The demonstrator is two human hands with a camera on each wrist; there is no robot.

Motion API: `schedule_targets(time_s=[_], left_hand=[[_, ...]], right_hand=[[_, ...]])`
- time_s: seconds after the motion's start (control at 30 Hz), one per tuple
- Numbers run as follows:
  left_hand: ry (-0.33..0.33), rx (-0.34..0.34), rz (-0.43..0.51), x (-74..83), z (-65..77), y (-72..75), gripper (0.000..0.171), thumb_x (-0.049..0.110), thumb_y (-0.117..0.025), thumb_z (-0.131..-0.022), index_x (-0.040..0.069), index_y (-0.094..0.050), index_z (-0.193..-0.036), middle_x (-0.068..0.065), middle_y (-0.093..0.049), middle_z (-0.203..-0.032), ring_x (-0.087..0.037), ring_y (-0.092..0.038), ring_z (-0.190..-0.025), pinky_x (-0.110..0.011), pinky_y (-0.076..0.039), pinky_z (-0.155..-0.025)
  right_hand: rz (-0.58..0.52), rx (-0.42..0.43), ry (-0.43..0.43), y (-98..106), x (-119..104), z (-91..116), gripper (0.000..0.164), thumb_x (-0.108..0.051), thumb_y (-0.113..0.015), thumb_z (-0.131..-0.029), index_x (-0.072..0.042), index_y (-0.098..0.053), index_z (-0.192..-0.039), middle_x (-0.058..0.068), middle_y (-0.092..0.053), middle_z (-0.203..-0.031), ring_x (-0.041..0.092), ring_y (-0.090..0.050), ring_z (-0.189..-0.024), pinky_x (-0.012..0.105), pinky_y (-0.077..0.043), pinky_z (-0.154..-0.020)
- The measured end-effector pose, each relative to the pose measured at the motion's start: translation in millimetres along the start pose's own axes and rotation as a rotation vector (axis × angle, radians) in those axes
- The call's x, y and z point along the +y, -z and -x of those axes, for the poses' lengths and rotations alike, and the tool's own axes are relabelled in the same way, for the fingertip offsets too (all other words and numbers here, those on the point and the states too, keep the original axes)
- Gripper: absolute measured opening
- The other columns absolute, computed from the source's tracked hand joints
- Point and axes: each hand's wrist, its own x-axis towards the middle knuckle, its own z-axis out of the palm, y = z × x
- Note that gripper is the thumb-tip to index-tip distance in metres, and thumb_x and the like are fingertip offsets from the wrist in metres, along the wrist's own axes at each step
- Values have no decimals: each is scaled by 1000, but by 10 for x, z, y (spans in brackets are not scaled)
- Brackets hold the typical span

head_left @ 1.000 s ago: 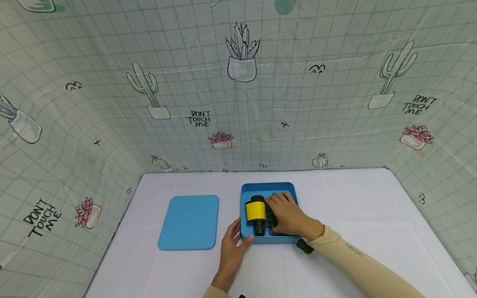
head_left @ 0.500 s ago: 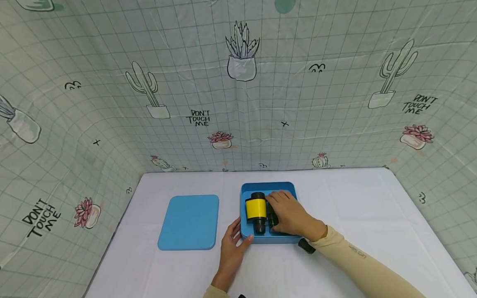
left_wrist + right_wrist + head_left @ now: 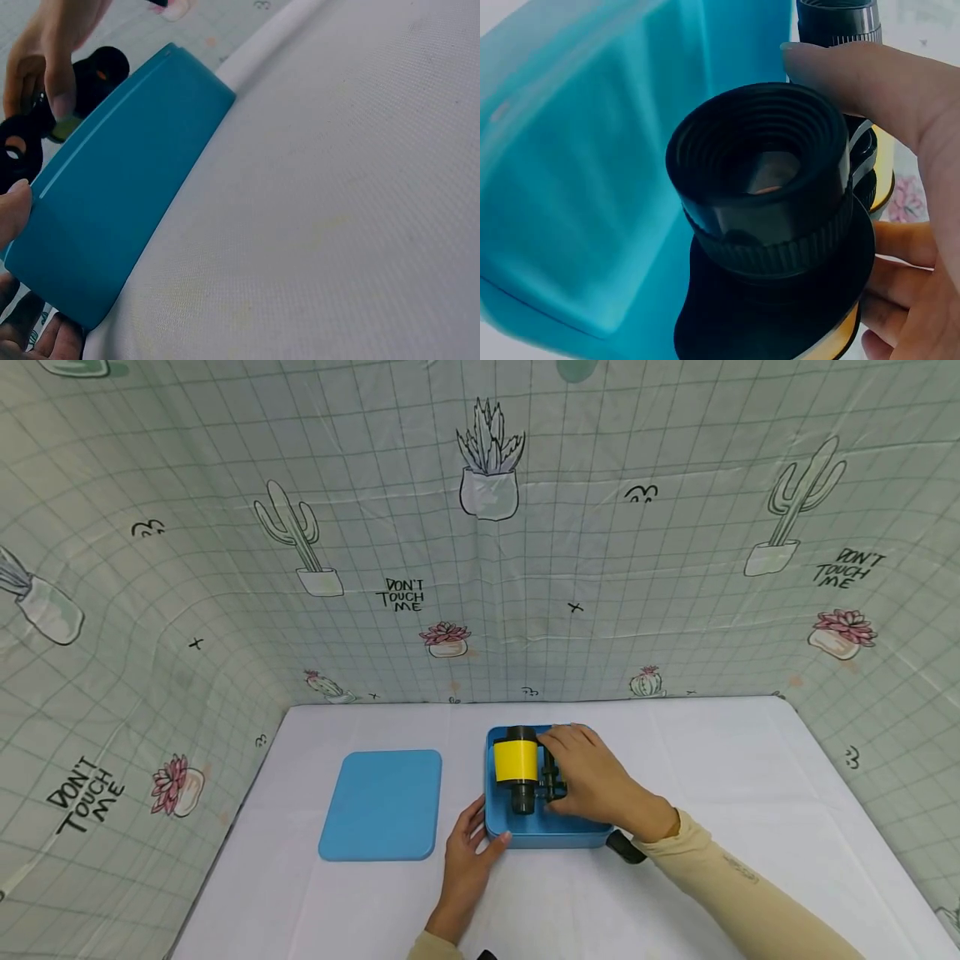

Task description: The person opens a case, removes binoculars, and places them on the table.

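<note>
Yellow-and-black binoculars [image 3: 516, 762] are at the open blue box [image 3: 551, 841], one barrel showing beside the hand. My right hand [image 3: 600, 777] grips the binoculars round their middle and right barrel, thumb on the near side, fingers on the far side; the hand hides most of that barrel. In the right wrist view, a black eyepiece [image 3: 769, 247] faces the camera beside the box's inner wall [image 3: 592, 150]. My left hand [image 3: 465, 868] holds the box's near left corner, thumb on the front wall and fingers along the left side. The left wrist view shows the binoculars above the box rim.
A flat blue lid [image 3: 380, 806] lies on the white table [image 3: 360, 910], left of the box. Behind and at the sides hangs a grid-patterned cloth [image 3: 555, 552] with cactus prints. A small black device [image 3: 625, 847] is at my right wrist.
My right hand has lifted the binoculars upward out of the box, and they now sit higher in the head view. The left hand and box stay almost still.
</note>
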Motion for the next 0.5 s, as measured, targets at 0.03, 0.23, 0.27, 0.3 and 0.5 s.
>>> schedule_targets(time_s=[0.03, 0.23, 0.27, 0.3, 0.5], left_hand=[[0, 1, -2, 1, 0, -1, 70, 8, -80, -95, 2, -47, -155, -26, -48, -157, -44, -51, -143, -52, -45, -115], [-2, 5, -10, 3, 0, -7, 70, 10, -80, -95, 2, -47, -155, -25, -49, -156, -44, -52, -142, -53, -45, -115], [-3, 6, -10, 3, -1, -9, 70, 10, -81, -94, 2, -47, -155, -25, -50, -156, -44, -52, -142, -53, -46, -115], [-3, 7, -11, 2, -2, -10, 70, 10, -81, -94, 2, -47, -155, -26, -50, -156, -45, -52, -142, -53, -46, -114], [-6, 15, -22, -1, -6, -22, 71, 9, -81, -93, 1, -47, -155, -27, -50, -155, -46, -52, -141, -53, -47, -114]], right_hand=[[0, 8, -1, 23, 0, 3, 105, -43, -101, -65, 7, -55, -145, 21, -61, -144, 39, -53, -138, 58, -36, -122], [-4, 30, -14, 127, 26, 53, 106, -40, -102, -65, 7, -54, -146, 22, -60, -146, 40, -50, -142, 59, -34, -123], [-5, 31, -16, 138, 36, 66, 106, -40, -102, -65, 7, -54, -146, 22, -60, -146, 41, -50, -142, 59, -33, -124], [-3, 34, -16, 147, 48, 80, 106, -40, -102, -65, 7, -54, -146, 22, -60, -146, 41, -49, -142, 59, -33, -124], [9, 63, -23, 218, 140, 195, 107, -38, -103, -63, 8, -54, -146, 21, -61, -145, 41, -49, -142, 60, -33, -123]])
